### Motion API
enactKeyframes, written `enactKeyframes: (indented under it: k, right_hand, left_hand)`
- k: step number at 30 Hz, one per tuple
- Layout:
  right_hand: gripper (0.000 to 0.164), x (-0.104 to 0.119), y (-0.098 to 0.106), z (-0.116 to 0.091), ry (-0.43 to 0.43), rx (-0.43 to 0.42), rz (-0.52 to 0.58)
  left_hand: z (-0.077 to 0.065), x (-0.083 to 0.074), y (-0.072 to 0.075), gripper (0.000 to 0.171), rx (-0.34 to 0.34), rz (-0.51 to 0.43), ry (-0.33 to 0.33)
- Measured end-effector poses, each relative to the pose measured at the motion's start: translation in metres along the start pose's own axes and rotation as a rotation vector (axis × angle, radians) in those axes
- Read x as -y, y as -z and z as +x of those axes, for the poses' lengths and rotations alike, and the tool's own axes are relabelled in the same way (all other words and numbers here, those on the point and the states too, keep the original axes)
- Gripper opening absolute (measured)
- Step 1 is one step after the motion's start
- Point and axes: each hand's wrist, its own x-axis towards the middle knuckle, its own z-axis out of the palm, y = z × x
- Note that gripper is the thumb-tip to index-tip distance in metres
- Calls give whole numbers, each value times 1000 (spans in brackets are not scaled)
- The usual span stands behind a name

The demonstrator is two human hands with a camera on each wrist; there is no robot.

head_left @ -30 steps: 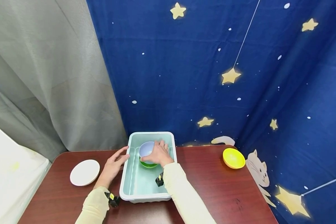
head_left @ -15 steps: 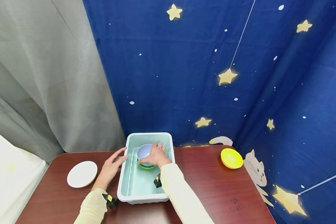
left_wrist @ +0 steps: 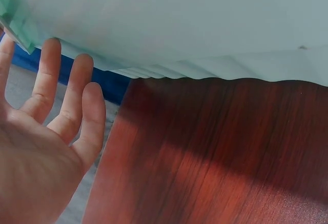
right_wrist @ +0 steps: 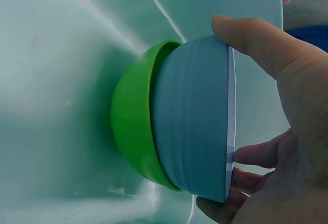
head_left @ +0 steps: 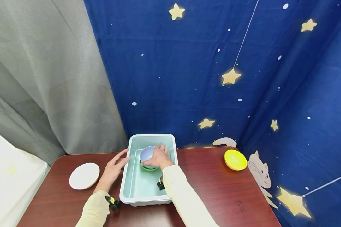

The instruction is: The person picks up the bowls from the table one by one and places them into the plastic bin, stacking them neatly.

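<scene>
Pinching the blue bowl (right_wrist: 195,116) by its rim between thumb and fingers (right_wrist: 259,155), the right hand (head_left: 161,158) holds it toward the far end of the tub (head_left: 143,200), its base inside the green bowl (right_wrist: 132,116). The left hand (head_left: 111,171) has its fingers spread just by the tub's left wall; contact is unclear. Two bowls are together in the tub, so if gathering is the work, it looks half done: the yellow bowl (head_left: 235,160) on the bench (head_left: 216,186), well right of the tub, and the white dish (head_left: 84,176), left of it, lie outside.
</scene>
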Motion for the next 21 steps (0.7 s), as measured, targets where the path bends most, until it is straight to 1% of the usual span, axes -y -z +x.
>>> enactKeyframes:
  k: [10,15,21]
  right_hand:
    - [99,1,-3,2,-4,-1,-6]
    - [100,1,-4,1,-6,7,-5]
    - [99,1,-7,1,-24,14,17]
  left_hand:
    - [0,-1,0,51,6,-17,8]
    - [0,1,1,56,6,-29,12]
    - [-1,0,0,53,-3,-30,19]
